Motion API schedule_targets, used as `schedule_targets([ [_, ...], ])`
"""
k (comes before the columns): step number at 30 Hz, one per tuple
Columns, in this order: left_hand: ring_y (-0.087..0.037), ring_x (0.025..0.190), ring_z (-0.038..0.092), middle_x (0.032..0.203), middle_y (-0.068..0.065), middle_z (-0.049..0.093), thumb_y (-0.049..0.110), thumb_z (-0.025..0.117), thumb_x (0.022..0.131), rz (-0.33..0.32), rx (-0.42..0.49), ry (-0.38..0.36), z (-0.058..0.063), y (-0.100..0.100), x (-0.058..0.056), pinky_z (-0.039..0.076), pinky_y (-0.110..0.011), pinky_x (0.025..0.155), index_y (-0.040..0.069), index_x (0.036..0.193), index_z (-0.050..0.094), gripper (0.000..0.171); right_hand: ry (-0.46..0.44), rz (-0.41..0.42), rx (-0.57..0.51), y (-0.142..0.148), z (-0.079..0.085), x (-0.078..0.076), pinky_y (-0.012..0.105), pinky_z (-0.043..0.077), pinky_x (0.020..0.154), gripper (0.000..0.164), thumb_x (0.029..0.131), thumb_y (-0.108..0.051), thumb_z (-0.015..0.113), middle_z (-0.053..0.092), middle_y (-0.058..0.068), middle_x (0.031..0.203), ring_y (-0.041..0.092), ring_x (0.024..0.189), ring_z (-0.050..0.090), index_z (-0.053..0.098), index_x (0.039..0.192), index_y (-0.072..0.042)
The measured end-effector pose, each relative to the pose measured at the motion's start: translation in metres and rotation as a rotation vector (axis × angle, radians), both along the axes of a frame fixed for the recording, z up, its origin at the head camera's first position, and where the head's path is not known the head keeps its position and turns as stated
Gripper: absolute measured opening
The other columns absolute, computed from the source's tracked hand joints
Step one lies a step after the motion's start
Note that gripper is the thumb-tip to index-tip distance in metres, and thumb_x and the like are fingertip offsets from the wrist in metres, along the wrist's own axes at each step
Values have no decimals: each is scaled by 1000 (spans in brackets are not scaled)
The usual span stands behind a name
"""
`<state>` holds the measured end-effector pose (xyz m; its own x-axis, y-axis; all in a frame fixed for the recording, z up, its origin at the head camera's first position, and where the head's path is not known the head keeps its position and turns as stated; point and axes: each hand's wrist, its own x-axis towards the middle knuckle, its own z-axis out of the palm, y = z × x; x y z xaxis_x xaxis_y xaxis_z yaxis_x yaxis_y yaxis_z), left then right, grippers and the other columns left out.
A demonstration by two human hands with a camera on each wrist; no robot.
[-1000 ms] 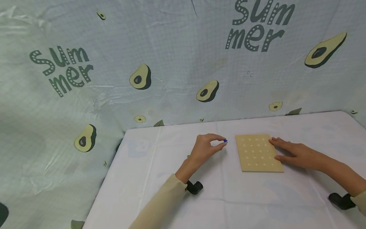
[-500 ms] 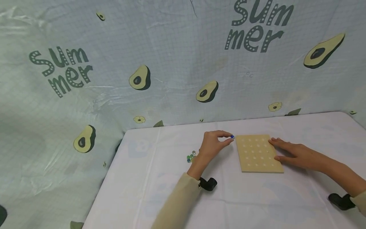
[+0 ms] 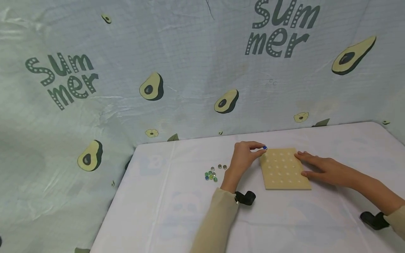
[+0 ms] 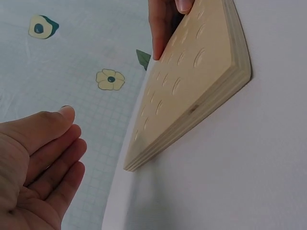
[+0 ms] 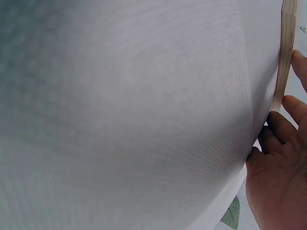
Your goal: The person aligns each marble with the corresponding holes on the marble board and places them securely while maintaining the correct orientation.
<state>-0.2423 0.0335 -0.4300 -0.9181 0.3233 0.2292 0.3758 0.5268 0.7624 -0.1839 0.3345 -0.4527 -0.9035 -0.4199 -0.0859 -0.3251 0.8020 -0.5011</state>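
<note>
A small blue marble (image 3: 265,148) is pinched between the thumb and forefinger of my left hand (image 3: 243,156). That hand hangs over the far left corner of a pale wooden board (image 3: 284,176) with rows of round hollows. In the left wrist view the thumb (image 4: 67,114) hides the marble, and the other fingers are loosely bent beside the board's corner. My right hand (image 3: 329,171) rests at the board's right edge, fingers extended, with fingertips on the edge. The right wrist view shows its fingers (image 5: 283,127) against the board's side (image 5: 286,48).
Several glass marbles, green, blue and clear, lie in a loose cluster (image 3: 211,176) left of my left forearm. Two clear marbles (image 3: 219,166) sit nearer the wrist. A white cloth (image 3: 152,196) covers the table, and a printed curtain (image 3: 190,70) hangs behind it.
My left hand has moved right with the blue marble, from left of the board to its far left corner. The marble cluster has come into view behind it. The right hand stays put.
</note>
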Motion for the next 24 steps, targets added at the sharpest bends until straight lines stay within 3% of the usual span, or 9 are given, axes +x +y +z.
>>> schedule_targets([
  [10,-9,108,68,105,3,78,18,79,91,46,21,-70,-14,10,-6,53,-20,90,15,105,82,14,-8,-2,-17,2,-1,0,69,34,106,78,96,-47,67,34,24,160,51,143,33,36,159,-12],
  [14,-8,105,69,103,2,78,16,79,90,50,25,-67,-19,14,-8,53,-17,86,13,103,82,14,2,1,-15,2,-1,1,69,35,106,77,96,-47,68,35,24,159,51,143,34,38,158,-11],
  [24,-3,88,63,93,5,78,16,82,88,81,-64,-64,-17,22,-15,50,-16,74,15,97,84,9,19,1,2,-1,1,1,68,35,107,79,96,-50,67,36,23,159,50,143,34,38,157,-10],
])
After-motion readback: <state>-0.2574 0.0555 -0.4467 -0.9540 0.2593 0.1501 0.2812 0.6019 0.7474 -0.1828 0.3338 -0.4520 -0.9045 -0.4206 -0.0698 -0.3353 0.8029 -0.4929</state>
